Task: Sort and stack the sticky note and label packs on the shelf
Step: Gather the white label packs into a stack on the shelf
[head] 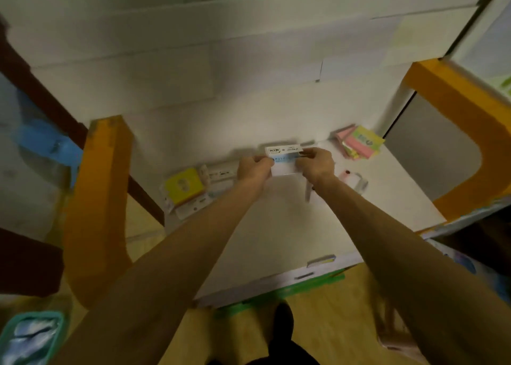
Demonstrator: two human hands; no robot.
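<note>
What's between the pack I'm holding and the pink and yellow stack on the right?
Nothing visible. Both hands, left hand and right hand, hold the white label pack; bare shelf lies between it and the pink and yellow stack.

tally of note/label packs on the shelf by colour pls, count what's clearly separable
Yellow pack at left: 1
Pink-and-yellow stack at right, packs inside not separable: 1
White label pack held by left hand and right hand: 1
White packs by the yellow one, blurred: at least 2
Total: at least 5
</note>
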